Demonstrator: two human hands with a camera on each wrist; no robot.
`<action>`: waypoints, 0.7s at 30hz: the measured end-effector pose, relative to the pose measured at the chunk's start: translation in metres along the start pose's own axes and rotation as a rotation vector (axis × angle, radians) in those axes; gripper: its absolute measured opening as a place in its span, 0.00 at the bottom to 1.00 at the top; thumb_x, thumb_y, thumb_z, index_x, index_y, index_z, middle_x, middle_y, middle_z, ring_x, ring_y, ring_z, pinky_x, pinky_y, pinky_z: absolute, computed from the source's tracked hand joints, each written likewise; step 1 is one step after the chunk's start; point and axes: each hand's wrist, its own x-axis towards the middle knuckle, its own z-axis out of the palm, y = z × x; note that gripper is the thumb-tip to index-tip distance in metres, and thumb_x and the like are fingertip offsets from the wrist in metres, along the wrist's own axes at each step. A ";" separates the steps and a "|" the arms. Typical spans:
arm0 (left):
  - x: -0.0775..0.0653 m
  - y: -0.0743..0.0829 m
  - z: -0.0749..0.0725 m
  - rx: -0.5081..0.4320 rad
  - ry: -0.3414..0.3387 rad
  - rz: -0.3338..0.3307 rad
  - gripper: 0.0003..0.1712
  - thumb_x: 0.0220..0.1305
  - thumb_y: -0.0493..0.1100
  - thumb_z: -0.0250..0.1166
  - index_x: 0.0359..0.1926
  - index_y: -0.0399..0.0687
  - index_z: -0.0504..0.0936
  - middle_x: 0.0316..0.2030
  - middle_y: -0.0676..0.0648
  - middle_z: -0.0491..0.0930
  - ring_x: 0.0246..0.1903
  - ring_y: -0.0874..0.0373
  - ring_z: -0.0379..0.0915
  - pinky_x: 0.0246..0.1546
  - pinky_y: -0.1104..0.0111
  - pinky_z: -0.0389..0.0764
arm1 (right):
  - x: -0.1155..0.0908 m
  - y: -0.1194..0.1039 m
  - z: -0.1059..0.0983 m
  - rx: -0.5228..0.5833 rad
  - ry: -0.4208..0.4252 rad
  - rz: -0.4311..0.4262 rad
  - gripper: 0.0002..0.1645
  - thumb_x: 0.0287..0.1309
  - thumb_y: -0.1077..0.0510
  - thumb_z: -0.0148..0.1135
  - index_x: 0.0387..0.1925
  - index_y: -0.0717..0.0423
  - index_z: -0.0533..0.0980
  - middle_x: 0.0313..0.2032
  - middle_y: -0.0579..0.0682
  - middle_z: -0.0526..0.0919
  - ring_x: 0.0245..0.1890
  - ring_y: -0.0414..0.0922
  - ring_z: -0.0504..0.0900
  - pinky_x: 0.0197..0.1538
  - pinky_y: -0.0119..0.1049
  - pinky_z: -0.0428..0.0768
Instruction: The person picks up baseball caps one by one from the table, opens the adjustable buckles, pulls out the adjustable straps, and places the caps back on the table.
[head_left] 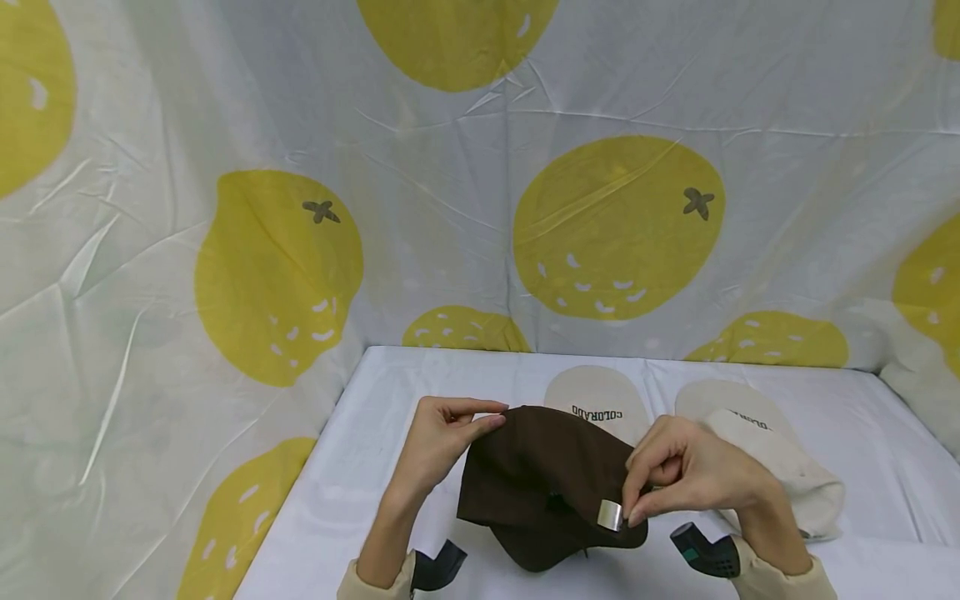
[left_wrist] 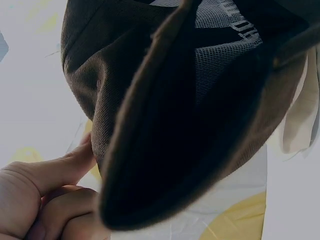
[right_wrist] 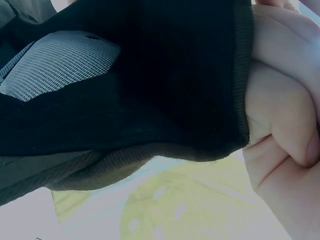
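Note:
A dark brown cap [head_left: 543,467] is held tilted above the white table, its inside partly turned toward the wrist cameras. My left hand [head_left: 441,440] pinches its upper left edge between thumb and fingers. On the other side, my right hand [head_left: 686,467] grips the cap's right edge with thumb and curled fingers. Beside the right thumb, a small shiny silver piece [head_left: 610,515] shows on the brown fabric. Pale mesh lining [right_wrist: 65,62] appears inside the cap in the right wrist view. The left wrist view shows the dark opening and light lettering on the mesh [left_wrist: 225,45].
Behind the brown cap lies a beige cap [head_left: 596,396] with dark COLORADO lettering, partly hidden. Another beige cap [head_left: 787,475] lies to the right, behind my right hand. The white table [head_left: 352,467] meets a lemon-print cloth [head_left: 435,208] at its back and sides.

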 end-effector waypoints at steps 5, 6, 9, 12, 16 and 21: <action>0.000 0.000 0.001 -0.016 -0.008 -0.001 0.06 0.61 0.39 0.76 0.39 0.44 0.93 0.12 0.54 0.53 0.14 0.65 0.44 0.19 0.74 0.54 | -0.001 -0.001 0.000 -0.010 -0.034 0.027 0.15 0.48 0.80 0.71 0.36 0.63 0.85 0.14 0.48 0.64 0.16 0.37 0.55 0.19 0.22 0.61; 0.000 0.000 0.001 -0.018 -0.008 -0.002 0.06 0.61 0.38 0.76 0.39 0.43 0.93 0.12 0.54 0.53 0.14 0.65 0.44 0.19 0.74 0.54 | -0.001 -0.001 0.000 -0.010 -0.040 0.032 0.15 0.49 0.79 0.71 0.36 0.63 0.85 0.14 0.48 0.65 0.16 0.37 0.55 0.19 0.22 0.61; -0.001 0.000 0.002 -0.028 -0.009 -0.009 0.05 0.61 0.38 0.76 0.38 0.43 0.93 0.12 0.54 0.53 0.14 0.65 0.44 0.20 0.74 0.54 | -0.002 -0.001 0.000 -0.011 -0.055 0.040 0.14 0.50 0.79 0.71 0.36 0.63 0.85 0.14 0.49 0.67 0.16 0.37 0.55 0.19 0.22 0.61; -0.001 0.000 0.003 -0.028 -0.003 -0.012 0.05 0.60 0.38 0.76 0.37 0.43 0.93 0.12 0.54 0.52 0.14 0.65 0.44 0.20 0.74 0.54 | -0.002 -0.001 0.000 -0.022 -0.064 0.045 0.13 0.50 0.78 0.72 0.36 0.62 0.85 0.14 0.49 0.67 0.16 0.37 0.55 0.19 0.22 0.61; -0.001 0.001 0.004 -0.036 0.008 -0.018 0.03 0.59 0.38 0.77 0.36 0.43 0.93 0.12 0.54 0.52 0.15 0.65 0.44 0.20 0.74 0.54 | -0.003 -0.001 0.000 -0.037 -0.066 0.055 0.13 0.51 0.77 0.72 0.36 0.61 0.86 0.13 0.48 0.66 0.17 0.36 0.54 0.19 0.22 0.61; 0.000 0.001 0.005 -0.049 0.022 -0.033 0.03 0.60 0.37 0.77 0.35 0.43 0.93 0.13 0.54 0.52 0.15 0.64 0.45 0.21 0.73 0.54 | -0.005 -0.001 0.001 -0.055 -0.047 0.080 0.13 0.51 0.76 0.73 0.36 0.59 0.86 0.13 0.47 0.65 0.17 0.35 0.53 0.19 0.22 0.59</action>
